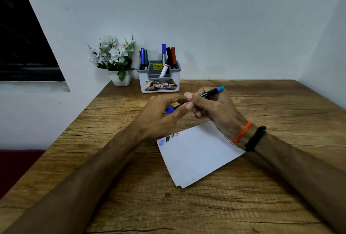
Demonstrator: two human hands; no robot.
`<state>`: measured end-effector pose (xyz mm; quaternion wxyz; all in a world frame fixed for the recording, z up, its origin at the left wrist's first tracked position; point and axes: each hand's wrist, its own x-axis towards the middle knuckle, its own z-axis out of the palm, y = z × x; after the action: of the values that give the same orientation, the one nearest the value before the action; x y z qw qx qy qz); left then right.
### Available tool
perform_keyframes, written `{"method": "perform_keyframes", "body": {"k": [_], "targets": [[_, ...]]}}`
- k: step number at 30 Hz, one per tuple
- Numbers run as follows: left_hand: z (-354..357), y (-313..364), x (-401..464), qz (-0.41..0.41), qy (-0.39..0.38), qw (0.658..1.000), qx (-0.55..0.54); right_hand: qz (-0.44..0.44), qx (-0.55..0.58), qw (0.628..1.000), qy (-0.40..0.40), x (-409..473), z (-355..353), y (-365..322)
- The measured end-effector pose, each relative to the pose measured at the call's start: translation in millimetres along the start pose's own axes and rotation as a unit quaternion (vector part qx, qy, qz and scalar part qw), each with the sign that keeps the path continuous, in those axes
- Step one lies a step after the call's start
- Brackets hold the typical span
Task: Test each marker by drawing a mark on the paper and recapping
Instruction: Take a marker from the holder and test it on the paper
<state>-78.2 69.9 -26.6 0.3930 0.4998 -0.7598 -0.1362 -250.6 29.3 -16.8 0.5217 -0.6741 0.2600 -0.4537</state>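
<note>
Pinched around the black barrel of a slim marker [209,93] with a blue-and-green end band: right hand [215,108], thumb on top, fingers curled beneath, grip closed on the barrel. Closed likewise around the blue cap [169,110] at the marker's near-left end: left hand [159,116], fingertips meeting the right thumb over the barrel's middle. Cannot tell whether cap is fully seated or just off the tip, hidden by the fingers.

Held slanted, banded end up and right toward the back wall, capped end down and left. Raised above the brown wood-grain surface [262,205], just beyond the far corner of the white sheet of paper [196,155].

Lying skewed on the surface, under and in front of the right wrist, that sheet; short test marks [169,138] in blue, black and red bunched at its upper-left corner, rest of it blank. Open wood all round the sheet, widest toward the near edge and the right side. Left edge of the surface running diagonally back to the wall.

Against the back wall, well apart from the hands: white-and-grey plastic pen holder [159,78] with blue, green, black and red markers standing in it, and just to its left a small white pot of white artificial flowers [114,56].

Both forearms reaching in from the bottom corners, converging at centre. Orange thread band [242,131] and black band [255,138] on the right wrist.
</note>
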Motion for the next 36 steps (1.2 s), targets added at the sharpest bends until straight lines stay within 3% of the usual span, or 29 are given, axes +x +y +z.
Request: {"method": "perform_keyframes", "body": {"k": [4, 8, 12, 18, 36], "targets": [[-13.9, -0.5, -2.3, -0.103, -0.036, 0.994, -0.001, -0.002, -0.020, 0.999, 0.041, -2.9, -4.1, 0.6], [-28.9, 1.3, -4.2, -0.158, -0.129, 0.979, -0.006, 0.047, 0.020, 0.997, 0.064, 0.7, -9.2, -0.9], [-31.0, 3.5, -5.9, -0.167, -0.189, 0.968, -0.007, 0.095, 0.054, 0.994, 0.009, -1.0, -16.4, -4.4], [-28.1, -5.8, -3.9, -0.176, -0.213, 0.961, 0.001, 0.152, 0.029, 0.986, -0.060, -21.1, -14.8, 3.1], [-24.6, -14.0, -0.3, -0.165, -0.240, 0.957, 0.003, 0.104, -0.134, 0.985, -0.015, -32.4, 4.7, 12.9]]}}
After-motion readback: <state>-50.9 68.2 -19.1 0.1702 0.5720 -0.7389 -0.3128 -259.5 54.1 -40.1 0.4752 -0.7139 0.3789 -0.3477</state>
